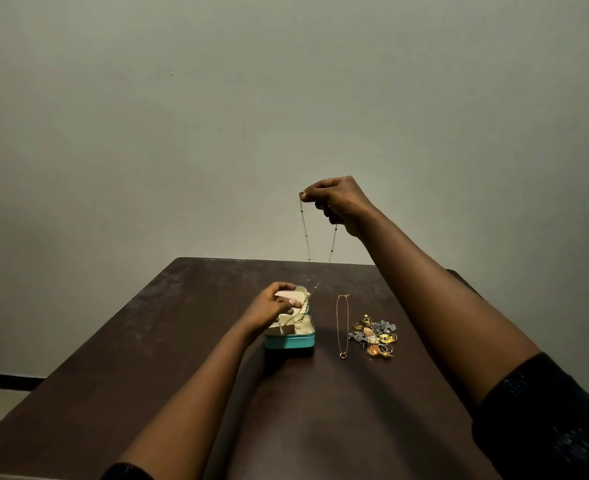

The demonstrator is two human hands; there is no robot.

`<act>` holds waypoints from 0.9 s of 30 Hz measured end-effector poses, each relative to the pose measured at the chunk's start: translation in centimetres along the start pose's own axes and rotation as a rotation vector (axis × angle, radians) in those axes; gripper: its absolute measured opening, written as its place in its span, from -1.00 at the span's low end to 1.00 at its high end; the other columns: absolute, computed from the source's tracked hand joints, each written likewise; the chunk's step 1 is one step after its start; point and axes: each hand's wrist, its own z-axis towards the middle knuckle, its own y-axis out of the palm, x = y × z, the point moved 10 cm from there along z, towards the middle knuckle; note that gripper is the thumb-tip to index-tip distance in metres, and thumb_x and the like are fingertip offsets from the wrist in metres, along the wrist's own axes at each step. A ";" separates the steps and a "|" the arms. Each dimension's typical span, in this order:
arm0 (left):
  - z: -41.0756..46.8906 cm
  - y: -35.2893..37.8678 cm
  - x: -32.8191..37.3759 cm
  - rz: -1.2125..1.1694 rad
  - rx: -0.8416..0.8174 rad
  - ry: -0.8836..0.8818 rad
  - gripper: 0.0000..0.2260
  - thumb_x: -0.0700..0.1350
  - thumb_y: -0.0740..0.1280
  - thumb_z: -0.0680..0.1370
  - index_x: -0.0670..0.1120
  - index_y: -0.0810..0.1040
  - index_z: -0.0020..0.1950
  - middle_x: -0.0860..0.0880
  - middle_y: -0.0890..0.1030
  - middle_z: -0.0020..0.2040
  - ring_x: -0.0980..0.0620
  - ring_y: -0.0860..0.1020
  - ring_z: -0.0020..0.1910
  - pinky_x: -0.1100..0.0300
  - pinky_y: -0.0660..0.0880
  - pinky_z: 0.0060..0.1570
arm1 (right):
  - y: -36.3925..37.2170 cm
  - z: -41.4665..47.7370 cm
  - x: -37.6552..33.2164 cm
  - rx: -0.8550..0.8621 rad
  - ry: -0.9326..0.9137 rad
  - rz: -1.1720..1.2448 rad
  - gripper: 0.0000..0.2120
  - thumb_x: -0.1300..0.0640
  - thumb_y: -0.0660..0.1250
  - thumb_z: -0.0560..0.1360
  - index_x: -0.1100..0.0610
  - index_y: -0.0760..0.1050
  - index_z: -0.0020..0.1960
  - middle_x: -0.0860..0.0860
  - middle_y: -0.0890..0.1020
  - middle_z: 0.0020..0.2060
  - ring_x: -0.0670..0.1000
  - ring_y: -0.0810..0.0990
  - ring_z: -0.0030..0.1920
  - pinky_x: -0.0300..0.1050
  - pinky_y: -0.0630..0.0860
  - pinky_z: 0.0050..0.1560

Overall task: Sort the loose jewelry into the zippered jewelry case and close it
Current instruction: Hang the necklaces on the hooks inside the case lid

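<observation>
A beaded chain [306,233] is being pinched aloft by the right hand [341,202]. Fingers of the left hand [271,305] are being held curled over the open case [289,341]; their grasp cannot be told.

I find nothing I can read here: no words, brands or numbers. The small teal zippered jewelry case [289,342], which my left hand [272,304] grips by its raised lid, shows plain sides. The thin beaded gold chain necklace [306,233] pinched in my right hand [340,202] bears nothing legible. Any stamp on the heap of small gold and silver jewelry pieces [376,336], well below that pinch and to its right, is too small to tell.
</observation>
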 end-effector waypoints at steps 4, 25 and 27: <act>0.3 1.5 -1.3 0.012 -0.080 -0.017 -0.69 -0.43 0.28 0.49 -0.23 0.52 0.21 -0.14 0.61 -0.06 0.06 0.57 -0.08 0.45 0.51 -0.22 | -0.1 0.1 -0.2 0.003 0.004 0.013 -0.96 0.26 0.40 0.40 0.21 0.62 -0.15 0.04 0.38 -0.45 -0.04 0.20 -0.49 -0.29 0.09 -0.50; 1.8 0.4 -1.9 0.203 0.213 0.014 -0.82 -0.19 0.29 0.56 -0.24 0.65 0.00 -0.12 0.62 -0.24 0.19 0.49 -0.39 0.49 0.37 -0.53 | -0.2 0.2 -1.4 0.011 -0.004 0.045 -0.92 0.28 0.39 0.40 0.25 0.62 -0.11 0.04 0.38 -0.46 -0.05 0.18 -0.52 -0.30 0.07 -0.51; 1.9 0.1 -2.4 0.226 0.214 0.001 -0.82 -0.19 0.29 0.56 -0.23 0.65 0.01 -0.14 0.66 -0.20 0.23 0.49 -0.41 0.47 0.39 -0.48 | -0.6 0.3 -1.2 0.041 -0.004 0.055 -0.89 0.28 0.40 0.40 0.28 0.62 -0.09 0.04 0.37 -0.46 -0.05 0.18 -0.53 -0.32 0.08 -0.53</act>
